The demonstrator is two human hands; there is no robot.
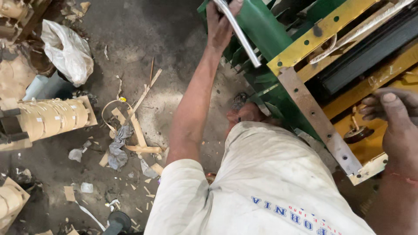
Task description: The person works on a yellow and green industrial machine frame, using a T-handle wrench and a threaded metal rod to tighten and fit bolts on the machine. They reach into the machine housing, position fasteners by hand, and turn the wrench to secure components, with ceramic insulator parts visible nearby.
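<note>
White shirt (270,182) nearest. Steel rod (241,35) gripped by left hand (220,24), far centre; right hand (394,117) rested loosely curled on yellow frame (370,82); white plastic bag (67,50) far left.

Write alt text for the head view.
Seen from above, a person's left hand grips a shiny metal rod against green sheets of a yellow-framed assembly, while the right hand rests on its frame. Paper-wound coils and scraps litter the floor.

Green sheets (261,26), yellow frame bars (322,30), silvery rod (241,37)
</note>
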